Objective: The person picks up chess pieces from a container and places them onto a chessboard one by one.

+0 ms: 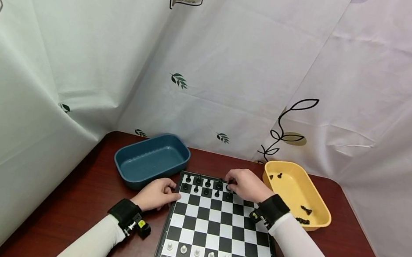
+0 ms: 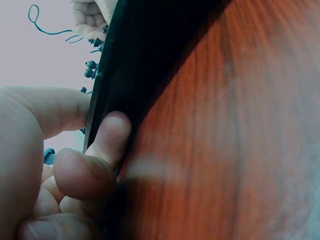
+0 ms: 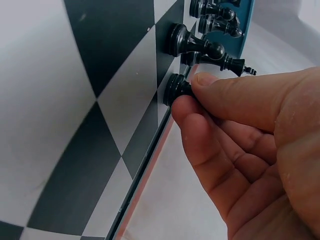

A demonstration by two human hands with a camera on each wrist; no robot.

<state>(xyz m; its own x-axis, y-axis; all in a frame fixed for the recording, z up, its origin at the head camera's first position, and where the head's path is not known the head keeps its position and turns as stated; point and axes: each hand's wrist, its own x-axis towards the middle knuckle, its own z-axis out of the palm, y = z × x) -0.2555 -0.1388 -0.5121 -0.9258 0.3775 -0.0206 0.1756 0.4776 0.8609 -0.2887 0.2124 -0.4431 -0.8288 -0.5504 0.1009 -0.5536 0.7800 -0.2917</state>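
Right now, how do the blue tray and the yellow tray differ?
The blue tray sits left of the chessboard, by the left hand; the yellow tray sits right of it, behind the right hand. The blue tray shows no pieces inside; the yellow tray holds a few black pieces. Both are shallow, rounded, rectangular trays on the table.

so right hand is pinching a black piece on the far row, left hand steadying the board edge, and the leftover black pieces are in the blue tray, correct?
Not quite: the head view shows the blue tray holding nothing; the spare black pieces lie in the yellow tray. The rest holds: the right hand pinches a black piece on the far row, and the left hand grips the edge of the board.
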